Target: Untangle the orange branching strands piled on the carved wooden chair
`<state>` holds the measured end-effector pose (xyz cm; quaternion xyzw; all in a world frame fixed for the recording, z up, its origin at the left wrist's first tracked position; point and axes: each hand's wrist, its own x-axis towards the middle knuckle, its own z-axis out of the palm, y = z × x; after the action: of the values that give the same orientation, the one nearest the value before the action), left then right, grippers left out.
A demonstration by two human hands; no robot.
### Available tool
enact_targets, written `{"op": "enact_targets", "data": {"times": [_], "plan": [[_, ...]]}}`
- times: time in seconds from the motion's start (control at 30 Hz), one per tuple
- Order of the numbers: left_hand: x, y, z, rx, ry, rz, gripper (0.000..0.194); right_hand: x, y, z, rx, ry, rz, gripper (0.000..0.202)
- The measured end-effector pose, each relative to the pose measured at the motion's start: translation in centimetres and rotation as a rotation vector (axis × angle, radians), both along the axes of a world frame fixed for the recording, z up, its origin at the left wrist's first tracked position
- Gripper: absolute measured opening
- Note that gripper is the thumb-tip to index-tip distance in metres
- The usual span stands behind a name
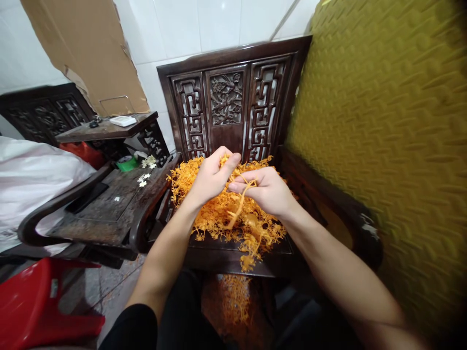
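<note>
Clock positions are read from the centre of the head view, twelve at the top.

Left hand (215, 172): just off centre at nine o'clock. Fingers curled inward, thumb laid over them; orange bits show at the grip. Closed on part of the orange work.

Right hand (266, 189): between three and four o'clock, close beside the left. Thumb and forefinger are pinched together at a branched orange strand (240, 206), which hangs from the grip toward six o'clock, over the pile.

The orange pile (215, 218), a tangle of thin, branched pieces, lies beneath both hands on the seat of a dark wooden chair (226, 133). One clump reaches over the front edge at six o'clock. Below that edge is a blurred orange patch; its nature cannot be determined.

Surroundings: the chair's carved back stands at twelve o'clock, before a white tiled wall (215, 24). A yellow textured panel (383, 121) occupies two to three o'clock. At nine o'clock, a second wooden seat (109, 214) bears a green roll (127, 164) and small pale pieces (142, 183); a white sack (36, 180) lies farther out. Cardboard (87, 48) leans at ten o'clock; a red stool (29, 301) stands at eight.
</note>
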<state>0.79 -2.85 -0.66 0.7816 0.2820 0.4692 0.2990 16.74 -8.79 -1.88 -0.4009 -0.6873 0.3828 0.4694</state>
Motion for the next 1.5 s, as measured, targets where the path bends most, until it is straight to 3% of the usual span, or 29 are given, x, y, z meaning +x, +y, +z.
{"op": "enact_targets", "data": {"times": [0.17, 0.43, 0.53, 0.6, 0.7, 0.8, 0.93, 1.13, 1.3, 1.5], "plan": [[1.1, 2.0, -1.5, -0.107, -0.113, 0.102, 0.045, -0.8, 0.7, -1.0, 0.026, 0.057, -0.146, 0.025], [1.9, 3.7, -2.8, -0.257, -0.15, 0.152, 0.05, -1.5, 2.2, -2.7, -0.018, 0.087, -0.213, 0.019], [0.1, 5.6, -2.6, -0.342, -0.271, 0.208, 0.054, -1.7, 1.1, -2.6, -0.028, 0.049, -0.167, 0.028], [-2.4, 7.0, -2.2, -0.456, -0.463, 0.345, 0.058, -1.5, -0.1, -2.3, -0.027, -0.017, -0.128, 0.037], [-5.6, 7.7, -1.2, -0.5, -0.565, 0.233, 0.059, -0.6, -1.3, -1.7, -0.026, -0.025, -0.114, 0.029], [-6.1, 6.0, 0.2, -0.499, -0.456, -0.025, 0.06, 0.0, -1.4, -1.0, 0.01, 0.033, -0.119, 0.025], [-5.1, 2.7, 2.0, -0.496, -0.371, -0.151, 0.06, -0.4, -1.7, 0.2, 0.106, -0.056, -0.096, 0.029], [-5.5, -0.5, 3.2, -0.467, -0.331, -0.23, 0.046, -1.2, -3.0, 0.9, 0.113, -0.122, -0.029, 0.032], [-5.5, -2.6, 3.7, -0.412, -0.261, -0.171, 0.054, -0.9, -3.2, 1.1, 0.085, -0.081, -0.035, 0.035], [-4.3, -3.6, 3.9, -0.469, -0.267, -0.185, 0.066, -0.4, -4.2, 2.4, 0.251, -0.192, 0.006, 0.007]]}}
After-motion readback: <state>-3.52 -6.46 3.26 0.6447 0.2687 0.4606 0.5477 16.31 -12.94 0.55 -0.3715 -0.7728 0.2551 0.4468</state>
